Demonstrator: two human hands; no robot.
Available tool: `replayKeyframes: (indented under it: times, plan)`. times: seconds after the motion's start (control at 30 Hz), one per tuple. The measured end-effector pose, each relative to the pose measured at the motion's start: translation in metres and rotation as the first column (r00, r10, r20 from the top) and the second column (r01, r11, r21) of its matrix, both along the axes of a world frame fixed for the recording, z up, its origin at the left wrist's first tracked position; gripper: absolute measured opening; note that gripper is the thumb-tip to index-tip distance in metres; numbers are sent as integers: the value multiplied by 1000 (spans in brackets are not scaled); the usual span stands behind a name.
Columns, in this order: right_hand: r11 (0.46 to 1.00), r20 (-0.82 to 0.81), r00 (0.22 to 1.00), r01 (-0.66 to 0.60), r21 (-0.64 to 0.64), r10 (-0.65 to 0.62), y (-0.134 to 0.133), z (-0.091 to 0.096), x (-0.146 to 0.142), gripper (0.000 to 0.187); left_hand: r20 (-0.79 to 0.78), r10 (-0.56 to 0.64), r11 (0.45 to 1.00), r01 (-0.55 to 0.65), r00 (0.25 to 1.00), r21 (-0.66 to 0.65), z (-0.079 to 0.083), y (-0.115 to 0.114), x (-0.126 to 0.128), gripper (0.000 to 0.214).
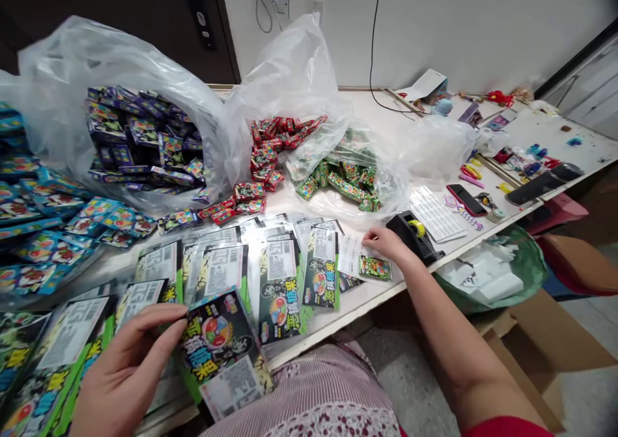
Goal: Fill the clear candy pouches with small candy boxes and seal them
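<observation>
My left hand (130, 366) pinches the top corner of a black candy packet (224, 347) with bright lettering and a white label, tilted over the table's front edge. My right hand (386, 242) reaches across to a small clear plastic bag (351, 257), its fingers closed at the bag's upper edge. A small green candy packet (375, 268) shows in or under that bag; I cannot tell which. Between my hands lie overlapping rows of similar black and green packets (280, 289) in clear sleeves. A black tape dispenser (410, 234) with yellow tape stands just past my right hand.
Behind the rows, open plastic bags hold purple packets (145, 141), red packets (270, 147) and green packets (347, 183). Blue packets (43, 212) are heaped at left. Rightward lie a label sheet (437, 213) and a phone (466, 199). A green waste bag (528, 263) hangs beside the table.
</observation>
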State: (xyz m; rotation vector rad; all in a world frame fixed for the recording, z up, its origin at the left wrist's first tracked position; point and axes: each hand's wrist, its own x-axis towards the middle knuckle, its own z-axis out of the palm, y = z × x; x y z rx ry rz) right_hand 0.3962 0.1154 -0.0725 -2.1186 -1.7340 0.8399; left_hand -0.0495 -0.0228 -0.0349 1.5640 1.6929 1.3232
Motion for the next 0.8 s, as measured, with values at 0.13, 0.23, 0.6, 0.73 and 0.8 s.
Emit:
replayKeyframes:
  times: [0.13, 0.23, 0.6, 0.73, 0.8]
  plan:
    - [999, -98, 995, 34, -10, -35, -12, 0, 5, 12, 35, 0, 996, 3, 999, -88, 4, 1, 4, 8]
    - [998, -171, 983, 60, -1, -60, -20, 9, 9, 17, 45, -70, 996, 73, 996, -53, 7, 5, 8, 8]
    - [744, -486, 588, -627, 231, 646, -36, 124, -150, 19, 149, -177, 984, 172, 973, 51, 18, 6, 31, 3]
    - [559, -417, 439, -797, 229, 796, -36, 134, -226, 12, 190, -192, 981, 186, 963, 51, 21, 1, 32, 3]
    - [530, -379, 442, -831, 168, 813, -30, 128, -245, 12, 210, -202, 979, 195, 957, 54, 23, 0, 30, 4]
